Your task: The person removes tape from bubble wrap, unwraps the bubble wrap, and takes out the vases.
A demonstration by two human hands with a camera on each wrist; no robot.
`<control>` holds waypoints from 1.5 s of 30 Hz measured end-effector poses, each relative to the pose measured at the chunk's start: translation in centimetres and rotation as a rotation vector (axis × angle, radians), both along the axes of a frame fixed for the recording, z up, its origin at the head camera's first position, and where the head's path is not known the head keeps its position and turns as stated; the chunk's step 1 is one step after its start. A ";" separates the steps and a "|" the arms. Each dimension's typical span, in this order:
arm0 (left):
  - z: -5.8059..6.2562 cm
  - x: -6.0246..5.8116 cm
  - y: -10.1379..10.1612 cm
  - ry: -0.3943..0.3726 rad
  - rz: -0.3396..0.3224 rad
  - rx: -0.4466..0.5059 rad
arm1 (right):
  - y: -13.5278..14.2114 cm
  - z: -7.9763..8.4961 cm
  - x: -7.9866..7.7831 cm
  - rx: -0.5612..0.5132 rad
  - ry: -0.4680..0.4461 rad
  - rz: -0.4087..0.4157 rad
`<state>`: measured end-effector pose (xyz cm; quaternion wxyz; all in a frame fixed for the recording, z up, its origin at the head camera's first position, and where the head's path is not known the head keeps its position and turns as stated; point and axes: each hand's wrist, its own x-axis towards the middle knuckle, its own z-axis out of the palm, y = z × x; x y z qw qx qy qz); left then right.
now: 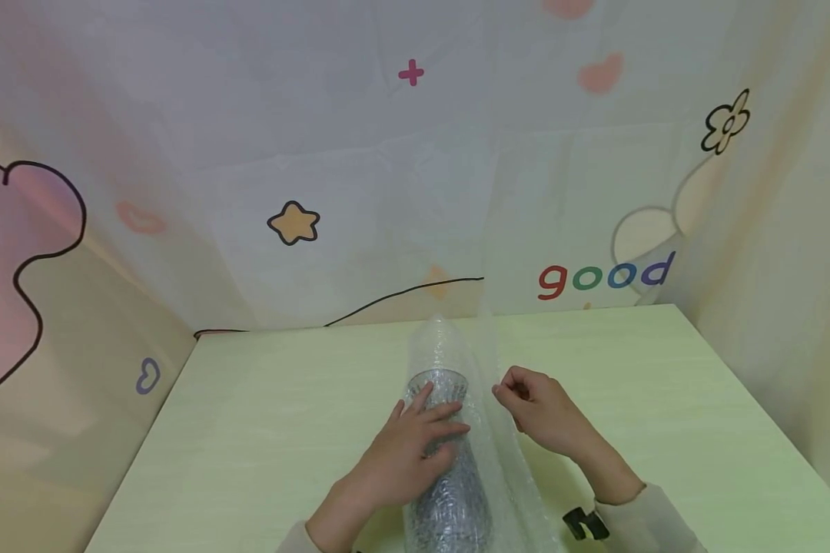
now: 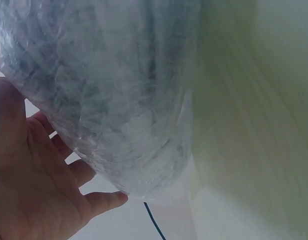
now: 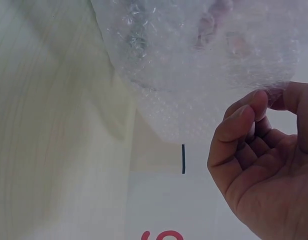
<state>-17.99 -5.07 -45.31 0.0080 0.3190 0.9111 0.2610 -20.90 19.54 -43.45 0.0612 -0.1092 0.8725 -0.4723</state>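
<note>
A clear glass vase (image 1: 454,503) lies on the table, its rim pointing to the back, with bubble wrap (image 1: 439,346) around it. The left hand (image 1: 408,457) rests over the vase's neck on the wrap, fingers spread. Seen in the left wrist view, the fingers of the left hand (image 2: 41,175) lie along the wrapped surface. To the right, the right hand (image 1: 542,411) pinches a raised edge of the bubble wrap between thumb and fingers. The right wrist view shows that pinch by the right hand (image 3: 264,160) closely. The vase's near end is cut off by the head view's lower edge.
The pale green table (image 1: 283,430) extends to both sides of the vase. Behind it and at the sides hangs a printed cloth backdrop (image 1: 360,153) with a star, hearts and the word "good". A black band piece (image 1: 585,524) sits at the right wrist.
</note>
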 end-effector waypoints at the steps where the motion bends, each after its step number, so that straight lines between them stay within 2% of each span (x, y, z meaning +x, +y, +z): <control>1: 0.0 0.0 0.1 0.005 0.003 -0.003 | 0.0 0.0 0.0 0.001 -0.001 0.000; 13: 0.1 0.0 0.1 0.005 0.028 -0.029 | 0.4 0.3 0.1 0.019 0.014 -0.006; 22: 0.5 0.0 -0.4 -0.046 0.034 -0.035 | 0.9 0.3 0.1 0.010 -0.004 -0.021; 45: 0.7 -0.1 -1.2 -0.088 0.049 -0.053 | 1.6 -0.1 -0.2 0.025 -0.008 -0.040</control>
